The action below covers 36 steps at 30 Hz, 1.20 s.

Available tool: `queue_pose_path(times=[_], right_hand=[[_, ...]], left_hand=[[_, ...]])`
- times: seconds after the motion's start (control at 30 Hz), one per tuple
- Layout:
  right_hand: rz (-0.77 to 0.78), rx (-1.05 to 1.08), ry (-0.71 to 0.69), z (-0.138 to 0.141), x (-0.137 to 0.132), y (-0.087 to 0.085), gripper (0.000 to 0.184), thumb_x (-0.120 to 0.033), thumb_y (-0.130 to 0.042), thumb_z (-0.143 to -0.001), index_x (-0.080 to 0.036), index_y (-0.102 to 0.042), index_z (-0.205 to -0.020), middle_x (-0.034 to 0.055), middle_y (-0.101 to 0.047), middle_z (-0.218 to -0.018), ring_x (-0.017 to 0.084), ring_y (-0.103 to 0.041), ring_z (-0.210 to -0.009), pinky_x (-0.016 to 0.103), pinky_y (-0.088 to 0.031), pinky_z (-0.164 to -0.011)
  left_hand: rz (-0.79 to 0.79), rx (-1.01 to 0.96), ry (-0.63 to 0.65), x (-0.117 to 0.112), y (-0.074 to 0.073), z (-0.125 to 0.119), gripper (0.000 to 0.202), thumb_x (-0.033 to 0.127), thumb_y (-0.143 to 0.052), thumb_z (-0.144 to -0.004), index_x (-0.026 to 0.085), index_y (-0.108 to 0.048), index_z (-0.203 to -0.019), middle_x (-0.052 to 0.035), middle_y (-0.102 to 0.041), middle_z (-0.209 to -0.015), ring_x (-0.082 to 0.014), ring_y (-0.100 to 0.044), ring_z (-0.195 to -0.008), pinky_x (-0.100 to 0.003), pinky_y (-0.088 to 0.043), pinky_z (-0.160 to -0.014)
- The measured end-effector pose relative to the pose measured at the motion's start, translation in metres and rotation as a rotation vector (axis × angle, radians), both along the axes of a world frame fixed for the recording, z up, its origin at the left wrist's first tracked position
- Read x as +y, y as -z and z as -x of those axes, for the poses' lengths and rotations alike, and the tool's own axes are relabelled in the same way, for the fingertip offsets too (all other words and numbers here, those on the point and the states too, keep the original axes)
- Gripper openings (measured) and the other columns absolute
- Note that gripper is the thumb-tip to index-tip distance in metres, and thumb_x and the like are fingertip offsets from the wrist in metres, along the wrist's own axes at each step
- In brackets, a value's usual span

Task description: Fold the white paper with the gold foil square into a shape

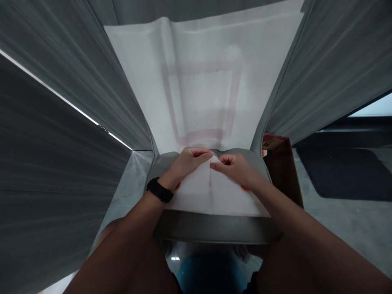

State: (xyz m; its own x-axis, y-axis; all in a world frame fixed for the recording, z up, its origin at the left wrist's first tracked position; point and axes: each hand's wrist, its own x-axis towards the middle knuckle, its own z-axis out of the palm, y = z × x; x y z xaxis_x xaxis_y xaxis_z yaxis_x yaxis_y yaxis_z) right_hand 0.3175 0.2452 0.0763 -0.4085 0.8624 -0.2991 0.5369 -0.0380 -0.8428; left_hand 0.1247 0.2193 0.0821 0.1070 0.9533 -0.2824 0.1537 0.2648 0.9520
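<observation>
A white sheet of paper (196, 190) lies on the grey chair seat, with a crease down its middle and a folded, pointed top. My left hand (191, 161) pinches the paper just left of that point. On the other side, my right hand (234, 166) grips the slanted edge between thumb and fingers. Small orange-red patches show at the paper beside both wrists. Behind my hands a large white sheet (260, 61) with a faint pinkish rectangular outline covers the chair's backrest.
The grey chair (214, 228) stands between grey curtain-like panels (61, 102). To its right is a reddish-brown cardboard box (283, 171) on the floor, and beyond it a dark mat (346, 171). Something blue and rounded (211, 273) sits below the seat, between my legs.
</observation>
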Motion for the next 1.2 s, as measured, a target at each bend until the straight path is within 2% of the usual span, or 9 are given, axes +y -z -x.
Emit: queue_pose_path(times=[0.1,0.2,0.33,0.47,0.67,1.0,1.2], right_hand=[[-0.006,0.029,-0.036,-0.002,0.000,-0.001,0.042,-0.057,-0.070,-0.082,-0.022,-0.057,-0.062,-0.0042,-0.043,-0.056,0.010,-0.035,-0.053,0.026,-0.025,-0.050],[0.050,0.074,-0.057,-0.005,-0.002,-0.003,0.045,-0.063,-0.065,-0.085,-0.022,-0.059,-0.067,-0.0031,-0.046,-0.059,0.011,-0.037,-0.054,0.026,-0.026,-0.050],[0.129,0.120,-0.012,-0.009,-0.004,-0.003,0.051,-0.070,-0.059,-0.087,-0.022,-0.061,-0.070,-0.0010,-0.053,-0.062,0.012,-0.043,-0.055,0.027,-0.030,-0.049],[0.164,0.153,0.012,-0.009,-0.004,-0.001,0.051,-0.071,-0.062,-0.084,-0.022,-0.062,-0.071,-0.0002,-0.057,-0.065,0.012,-0.045,-0.056,0.026,-0.032,-0.048],[0.158,0.159,0.033,-0.008,-0.004,-0.002,0.051,-0.072,-0.065,-0.083,-0.022,-0.062,-0.071,-0.0009,-0.056,-0.063,0.012,-0.044,-0.055,0.025,-0.032,-0.048],[0.134,0.131,0.022,-0.006,-0.004,-0.003,0.051,-0.071,-0.065,-0.084,-0.022,-0.059,-0.070,-0.0025,-0.050,-0.060,0.010,-0.038,-0.053,0.025,-0.028,-0.046],[0.156,0.163,0.050,-0.003,-0.005,-0.003,0.049,-0.068,-0.068,-0.081,-0.022,-0.060,-0.069,-0.0030,-0.049,-0.061,0.010,-0.038,-0.053,0.026,-0.028,-0.047]], left_hand=[[0.014,-0.020,-0.008,-0.001,-0.001,-0.001,0.020,0.037,-0.070,-0.092,0.021,-0.083,-0.092,-0.0051,-0.079,-0.099,-0.0177,-0.067,-0.084,-0.027,-0.049,-0.070],[0.019,-0.056,-0.005,-0.003,-0.004,-0.001,0.019,0.037,-0.072,-0.091,0.021,-0.082,-0.092,-0.0053,-0.079,-0.100,-0.0174,-0.066,-0.084,-0.027,-0.049,-0.070],[0.019,-0.091,0.001,-0.007,-0.010,-0.002,0.022,0.040,-0.072,-0.091,0.020,-0.082,-0.093,-0.0062,-0.079,-0.103,-0.0176,-0.066,-0.087,-0.027,-0.049,-0.071],[0.034,-0.089,-0.005,-0.008,-0.013,-0.003,0.023,0.041,-0.071,-0.092,0.021,-0.081,-0.095,-0.0055,-0.078,-0.102,-0.0180,-0.066,-0.087,-0.027,-0.049,-0.072],[0.051,-0.093,-0.019,-0.003,-0.007,-0.002,0.021,0.039,-0.073,-0.091,0.020,-0.082,-0.094,-0.0053,-0.079,-0.100,-0.0168,-0.066,-0.085,-0.026,-0.049,-0.070],[0.045,-0.097,-0.074,0.003,0.000,-0.001,0.014,0.034,-0.078,-0.087,0.021,-0.083,-0.087,-0.0040,-0.080,-0.096,-0.0167,-0.067,-0.086,-0.027,-0.051,-0.074],[0.036,-0.113,-0.060,0.004,0.002,0.001,0.015,0.034,-0.080,-0.085,0.020,-0.083,-0.089,-0.0048,-0.080,-0.100,-0.0176,-0.069,-0.090,-0.029,-0.053,-0.079]])
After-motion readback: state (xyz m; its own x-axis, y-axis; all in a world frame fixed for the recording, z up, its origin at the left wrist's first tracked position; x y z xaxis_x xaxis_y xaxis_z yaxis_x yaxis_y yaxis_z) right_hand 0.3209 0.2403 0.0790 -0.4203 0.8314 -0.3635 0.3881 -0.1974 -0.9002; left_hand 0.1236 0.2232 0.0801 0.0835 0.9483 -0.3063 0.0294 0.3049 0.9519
